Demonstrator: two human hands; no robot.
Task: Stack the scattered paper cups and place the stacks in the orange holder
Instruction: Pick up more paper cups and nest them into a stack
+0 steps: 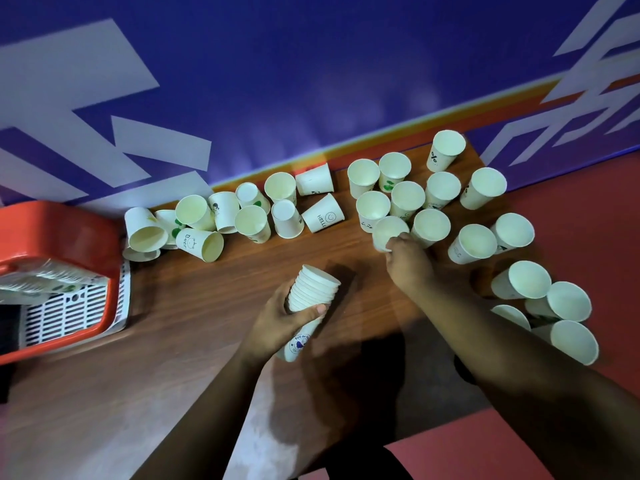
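Note:
My left hand (284, 315) grips a stack of several white paper cups (311, 296) above the middle of the wooden table (207, 306), tilted with the open end up and to the right. My right hand (407, 261) reaches forward and its fingers close on the rim of a single upright cup (386, 232). Many loose white cups lie scattered along the back, some upright (407, 197), some on their sides (322, 213). The orange holder (59, 237) stands at the left edge with a stack of cups (45, 277) lying inside it.
A purple wall with white and orange graphics (277, 81) runs right behind the cups. More cups (568, 301) sit at the table's right edge, over a red floor (588, 220). A white slotted liner (69, 313) shows in the holder.

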